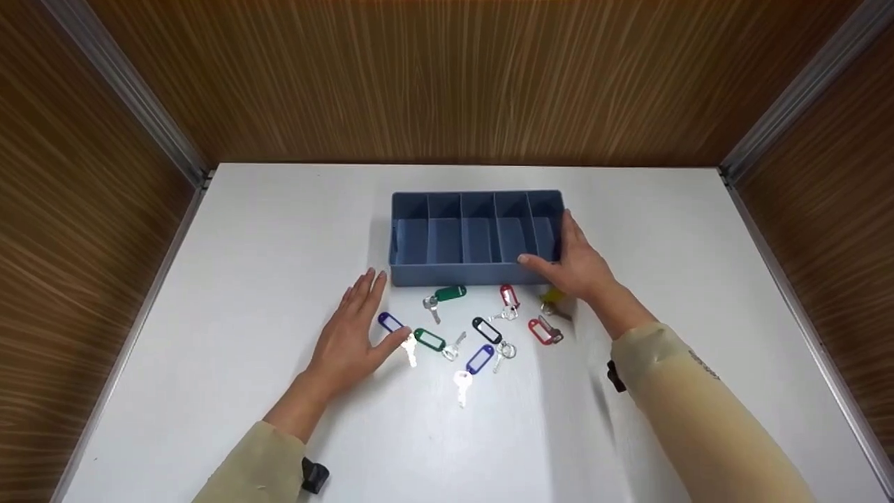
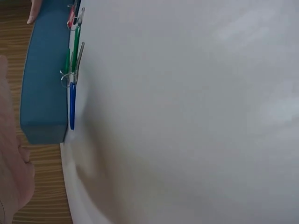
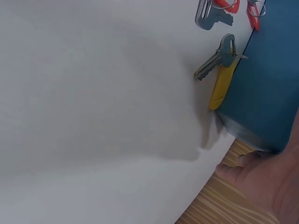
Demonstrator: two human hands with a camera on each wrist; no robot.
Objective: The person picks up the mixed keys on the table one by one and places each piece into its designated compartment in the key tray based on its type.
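A blue tray [image 1: 477,267] with several empty compartments stands mid-table. My right hand [image 1: 574,262] rests against its right front corner, thumb along the front wall and straight fingers up the right side; in the right wrist view it [image 3: 267,183] lies beside the tray [image 3: 268,84]. My left hand [image 1: 355,318] lies flat on the table, fingers straight, its thumb by a blue-tagged key [image 1: 390,322]. Several keys lie before the tray: green tags [image 1: 449,293], red tags [image 1: 508,295], a black tag [image 1: 487,330], another blue tag [image 1: 480,358] and a yellow tag [image 3: 220,86].
The white table [image 1: 279,230] sits in a booth of wood-grain walls [image 1: 447,77] with metal corner strips. In the left wrist view the tray [image 2: 44,79] and a blue tag [image 2: 72,105] show at the left edge. A loose silver key [image 1: 462,384] lies nearest me.
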